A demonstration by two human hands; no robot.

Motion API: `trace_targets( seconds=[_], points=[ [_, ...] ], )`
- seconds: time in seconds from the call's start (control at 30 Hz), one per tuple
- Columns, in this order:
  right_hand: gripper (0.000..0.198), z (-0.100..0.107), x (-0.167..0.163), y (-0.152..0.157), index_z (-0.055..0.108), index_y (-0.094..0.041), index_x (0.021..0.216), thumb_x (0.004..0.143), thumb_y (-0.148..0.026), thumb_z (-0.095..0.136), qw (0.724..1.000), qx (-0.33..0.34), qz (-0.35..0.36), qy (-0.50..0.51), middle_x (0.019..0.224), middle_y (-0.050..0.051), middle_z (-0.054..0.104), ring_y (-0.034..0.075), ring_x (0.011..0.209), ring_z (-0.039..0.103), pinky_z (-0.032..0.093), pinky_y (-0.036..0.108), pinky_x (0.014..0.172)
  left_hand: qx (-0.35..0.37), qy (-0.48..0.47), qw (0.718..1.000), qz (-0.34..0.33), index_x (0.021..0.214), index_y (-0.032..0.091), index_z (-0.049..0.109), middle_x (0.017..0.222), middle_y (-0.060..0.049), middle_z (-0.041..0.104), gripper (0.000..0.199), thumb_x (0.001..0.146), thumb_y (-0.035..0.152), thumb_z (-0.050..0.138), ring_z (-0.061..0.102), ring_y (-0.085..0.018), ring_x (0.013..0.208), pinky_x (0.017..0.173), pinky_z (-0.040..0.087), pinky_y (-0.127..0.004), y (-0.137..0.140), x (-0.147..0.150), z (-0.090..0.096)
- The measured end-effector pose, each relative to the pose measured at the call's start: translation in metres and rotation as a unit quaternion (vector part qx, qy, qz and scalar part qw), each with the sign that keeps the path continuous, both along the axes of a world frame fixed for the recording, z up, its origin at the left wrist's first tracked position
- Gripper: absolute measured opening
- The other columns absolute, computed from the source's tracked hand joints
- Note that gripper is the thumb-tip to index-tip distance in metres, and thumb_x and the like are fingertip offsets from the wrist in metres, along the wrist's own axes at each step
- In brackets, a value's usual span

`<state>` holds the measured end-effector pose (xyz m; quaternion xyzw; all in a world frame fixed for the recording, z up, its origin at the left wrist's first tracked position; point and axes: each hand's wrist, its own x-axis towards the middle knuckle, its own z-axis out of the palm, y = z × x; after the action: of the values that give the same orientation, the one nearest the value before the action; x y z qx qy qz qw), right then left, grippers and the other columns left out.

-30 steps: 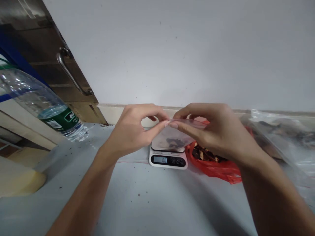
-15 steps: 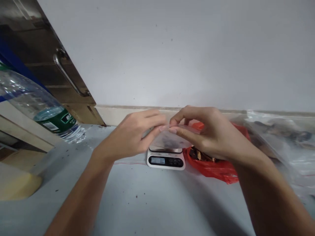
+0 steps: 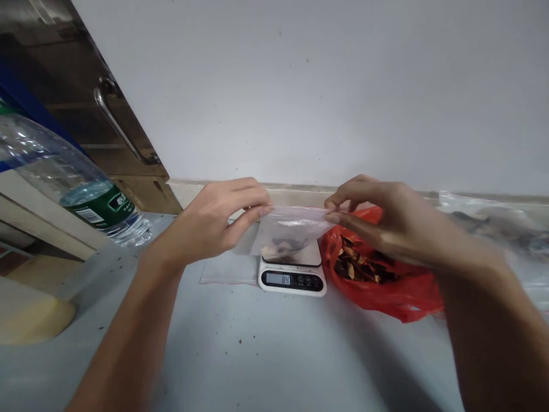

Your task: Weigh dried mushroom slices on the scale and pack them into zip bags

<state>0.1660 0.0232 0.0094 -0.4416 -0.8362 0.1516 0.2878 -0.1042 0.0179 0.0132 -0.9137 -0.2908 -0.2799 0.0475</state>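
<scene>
Our left hand (image 3: 218,218) and right hand (image 3: 388,222) each pinch a top corner of the clear plastic bag (image 3: 295,223) over the digital scale (image 3: 294,280). The red bag (image 3: 386,297) crowds the scale's right edge; worktop (image 3: 283,355) lies open nearer us. The clear bag's top edge runs left to right.

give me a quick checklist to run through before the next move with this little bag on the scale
1. Left hand pinching the small clear bag at its top edge: ok
2. Right hand pinching the opposite end: ok
3. Scale display lit: ok, seems to read 8.4
4. Small clear bag free of both hands: not ok
5. Its seal fully pressed shut: cannot tell
6. Red bag open, dark pieces visible: ok
</scene>
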Motion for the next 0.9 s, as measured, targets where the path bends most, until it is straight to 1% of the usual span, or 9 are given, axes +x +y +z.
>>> trace_targets(
  seconds=[0.2, 0.43, 0.57, 0.63, 0.73, 0.77, 0.8, 0.83, 0.9],
  points=[
    [0.022, -0.003, 0.01, 0.004, 0.072, -0.026, 0.08, 0.086, -0.045, 0.062, 1.0, -0.001, -0.019, -0.001, 0.086, 0.008, 0.074, 0.025, 0.073, 0.068, 0.056, 0.039, 0.065, -0.036, 0.009, 0.999, 0.029, 0.087, 0.02, 0.061, 0.084, -0.002, 0.069, 0.023, 0.104, 0.019, 0.046, 0.062, -0.015, 0.075, 0.07, 0.044, -0.026, 0.001, -0.001, 0.0],
    [0.018, -0.002, 0.012, 0.004, 0.07, -0.027, 0.077, 0.083, -0.04, 0.06, 0.999, 0.006, -0.045, -0.023, 0.085, 0.008, 0.074, 0.025, 0.069, 0.067, 0.054, 0.038, 0.06, -0.03, 0.013, 0.999, 0.025, 0.088, 0.019, 0.062, 0.085, -0.002, 0.069, 0.022, 0.103, 0.017, 0.046, 0.062, -0.015, 0.075, 0.07, 0.043, -0.026, 0.001, 0.001, 0.0],
    [0.016, -0.003, 0.016, 0.005, 0.069, -0.026, 0.074, 0.078, -0.037, 0.057, 0.997, 0.024, -0.06, -0.039, 0.081, 0.008, 0.074, 0.023, 0.064, 0.065, 0.053, 0.038, 0.059, -0.03, 0.012, 0.999, 0.028, 0.087, 0.02, 0.062, 0.084, -0.002, 0.069, 0.022, 0.102, 0.019, 0.046, 0.062, -0.015, 0.074, 0.071, 0.045, -0.026, 0.0, -0.002, 0.002],
    [0.014, -0.004, 0.023, 0.006, 0.068, -0.026, 0.072, 0.075, -0.035, 0.057, 0.996, 0.017, -0.077, -0.039, 0.074, 0.006, 0.072, 0.021, 0.058, 0.063, 0.051, 0.036, 0.053, -0.012, -0.014, 0.998, 0.055, 0.086, 0.021, 0.063, 0.084, -0.002, 0.07, 0.021, 0.101, 0.021, 0.048, 0.063, -0.016, 0.076, 0.072, 0.046, -0.027, -0.001, -0.01, 0.006],
    [0.016, -0.002, 0.032, 0.003, 0.066, -0.027, 0.071, 0.079, -0.04, 0.059, 0.996, -0.024, -0.087, -0.016, 0.061, 0.002, 0.068, 0.02, 0.05, 0.06, 0.047, 0.031, 0.043, 0.021, -0.047, 0.993, 0.109, 0.087, 0.022, 0.064, 0.088, -0.002, 0.071, 0.019, 0.1, 0.019, 0.05, 0.064, -0.016, 0.079, 0.073, 0.048, -0.027, -0.003, -0.023, 0.013],
    [0.019, 0.0, 0.032, 0.001, 0.066, -0.028, 0.072, 0.081, -0.044, 0.061, 0.997, -0.032, -0.077, -0.003, 0.062, 0.002, 0.069, 0.02, 0.052, 0.063, 0.048, 0.031, 0.043, 0.027, -0.044, 0.992, 0.112, 0.088, 0.021, 0.065, 0.09, -0.003, 0.071, 0.019, 0.1, 0.019, 0.051, 0.064, -0.016, 0.08, 0.074, 0.049, -0.027, -0.004, -0.024, 0.015],
    [0.021, 0.002, 0.03, -0.002, 0.068, -0.028, 0.077, 0.081, -0.048, 0.063, 0.998, -0.031, -0.061, 0.012, 0.069, 0.003, 0.073, 0.022, 0.057, 0.067, 0.052, 0.031, 0.045, 0.031, -0.037, 0.993, 0.108, 0.089, 0.021, 0.067, 0.093, -0.004, 0.071, 0.019, 0.1, 0.02, 0.052, 0.063, -0.016, 0.081, 0.075, 0.05, -0.028, -0.005, -0.024, 0.017],
    [0.023, 0.005, 0.026, -0.005, 0.07, -0.028, 0.085, 0.081, -0.051, 0.066, 0.999, -0.029, -0.039, 0.024, 0.08, 0.005, 0.077, 0.024, 0.067, 0.071, 0.057, 0.032, 0.051, 0.036, -0.028, 0.994, 0.097, 0.09, 0.02, 0.068, 0.095, -0.005, 0.071, 0.019, 0.101, 0.02, 0.052, 0.063, -0.016, 0.082, 0.076, 0.051, -0.028, -0.005, -0.021, 0.017],
    [0.041, 0.009, 0.014, -0.011, 0.072, -0.028, 0.112, 0.077, -0.051, 0.074, 0.999, -0.031, 0.013, 0.038, 0.106, 0.007, 0.08, 0.027, 0.086, 0.076, 0.063, 0.035, 0.068, 0.043, -0.017, 0.996, 0.071, 0.094, 0.019, 0.071, 0.098, -0.005, 0.07, 0.02, 0.102, 0.022, 0.053, 0.064, -0.016, 0.082, 0.075, 0.051, -0.028, -0.007, -0.009, 0.015]
  ],
)
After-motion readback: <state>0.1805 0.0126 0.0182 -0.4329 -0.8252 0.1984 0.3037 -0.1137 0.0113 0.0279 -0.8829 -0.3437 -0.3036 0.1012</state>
